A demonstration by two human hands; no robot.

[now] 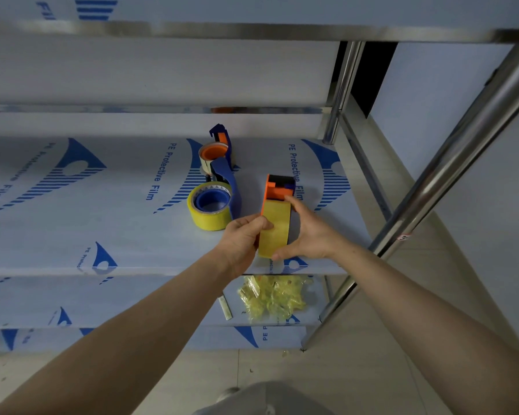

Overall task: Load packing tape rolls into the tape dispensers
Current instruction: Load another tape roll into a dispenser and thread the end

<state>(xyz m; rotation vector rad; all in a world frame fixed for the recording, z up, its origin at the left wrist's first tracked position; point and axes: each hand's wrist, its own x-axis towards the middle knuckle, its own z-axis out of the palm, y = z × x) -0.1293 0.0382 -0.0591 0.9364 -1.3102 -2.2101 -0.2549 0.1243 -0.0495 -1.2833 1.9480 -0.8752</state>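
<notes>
— Both hands are on the same thing: my left hand [246, 235] pinches the near left side of the yellow tape roll [274, 229], thumb on its face, and my right hand [309, 232] cups its right side, forefinger reaching up to the orange dispenser [277, 187] the roll sits in.

— Where is it, on the bench or in the air?

— Over the near right part of the shelf [117, 223]; whether it touches the film-covered surface I cannot tell, since my hands hide its underside.

— And the others?

— Just left of my left hand lies a blue dispenser [226, 187] with a yellow roll [209, 205] on a blue hub. Beyond it, farther back, a second blue dispenser [222, 142] carries a paler roll [213, 154] on an orange hub.

— Anything lower down?

— Near my wrists, on the shelf below, a heap of crumpled yellowish tape scraps [274, 298].
</notes>
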